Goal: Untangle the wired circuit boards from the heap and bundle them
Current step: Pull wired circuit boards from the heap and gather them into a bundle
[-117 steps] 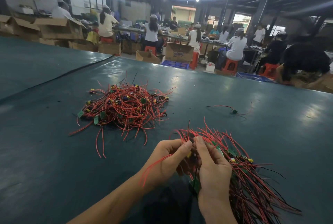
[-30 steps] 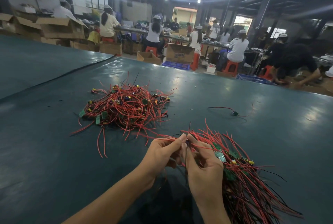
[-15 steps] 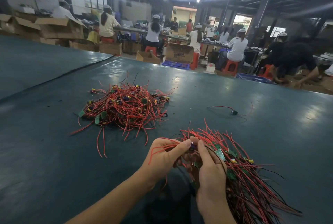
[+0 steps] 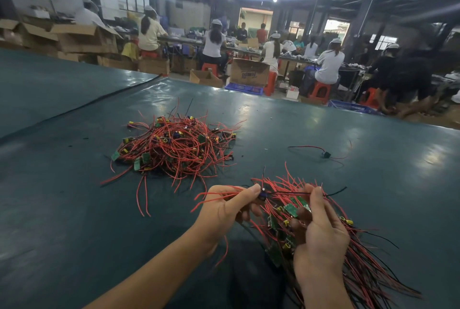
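Observation:
A tangled heap (image 4: 174,147) of small green circuit boards with red and black wires lies on the dark green table (image 4: 62,209), ahead and to the left. My left hand (image 4: 226,209) pinches one wired board (image 4: 262,195) by its small blue part, red wires trailing left from my fist. My right hand (image 4: 321,229) holds the bundle (image 4: 368,266) of aligned boards and wires, and its fingertips pinch a black wire stretched from the left hand's board. The bundle's wire tails fan out to the lower right.
A single loose wired board (image 4: 324,154) lies alone on the table to the right of the heap. Beyond the far table edge stand cardboard boxes (image 4: 250,72), red stools and several seated workers at benches.
My hands have drawn apart. The left now holds one board by its blue part, and a black wire is stretched between the two hands above the bundle.

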Available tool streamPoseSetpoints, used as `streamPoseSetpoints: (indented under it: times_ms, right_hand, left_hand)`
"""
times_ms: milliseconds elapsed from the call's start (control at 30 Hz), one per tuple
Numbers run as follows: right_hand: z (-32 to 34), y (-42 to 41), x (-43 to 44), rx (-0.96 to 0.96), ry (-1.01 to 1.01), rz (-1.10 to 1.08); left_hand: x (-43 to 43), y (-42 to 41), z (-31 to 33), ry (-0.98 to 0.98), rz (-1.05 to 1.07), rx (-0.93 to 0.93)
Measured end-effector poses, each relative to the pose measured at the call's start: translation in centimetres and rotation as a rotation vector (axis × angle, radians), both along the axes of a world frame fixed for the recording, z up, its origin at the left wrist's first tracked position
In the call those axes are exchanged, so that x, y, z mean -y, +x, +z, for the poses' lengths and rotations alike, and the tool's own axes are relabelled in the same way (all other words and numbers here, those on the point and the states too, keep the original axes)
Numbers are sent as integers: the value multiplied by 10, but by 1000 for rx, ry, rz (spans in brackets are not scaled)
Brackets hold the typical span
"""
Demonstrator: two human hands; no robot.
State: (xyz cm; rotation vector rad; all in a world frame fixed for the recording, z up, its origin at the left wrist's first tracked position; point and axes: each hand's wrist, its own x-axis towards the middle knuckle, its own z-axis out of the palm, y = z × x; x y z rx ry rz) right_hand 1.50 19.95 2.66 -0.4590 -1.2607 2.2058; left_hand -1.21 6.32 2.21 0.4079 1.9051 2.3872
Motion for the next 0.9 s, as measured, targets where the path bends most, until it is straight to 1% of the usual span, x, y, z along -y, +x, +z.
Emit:
streamPoseSetpoints:
  times_ms: [100,233,367,467,600,733,900]
  right_hand:
    - [1,0,-4,-1,-41,-40]
    - [-1,0,6,4,-33,9]
    - [-10,2,31,11,163,141]
    - [-16,2,39,9,237,127]
    - [-12,0,27,26,157,79]
    - [-2,0,9,13,80,12]
    - [2,1,2,-73,-48,-49]
  left_hand:
    - [3,-3,-1,-6,17,6]
    - [4,-3,-1,-9,31,13]
    - [-3,1,-3,-46,-21,-22]
    - [-6,4,-5,-20,-72,-22]
    - [-6,2,-7,-61,-55,-40]
    - [0,-3,-7,-32,-20,-54]
    - [0,-3,-7,-43,-59,-103]
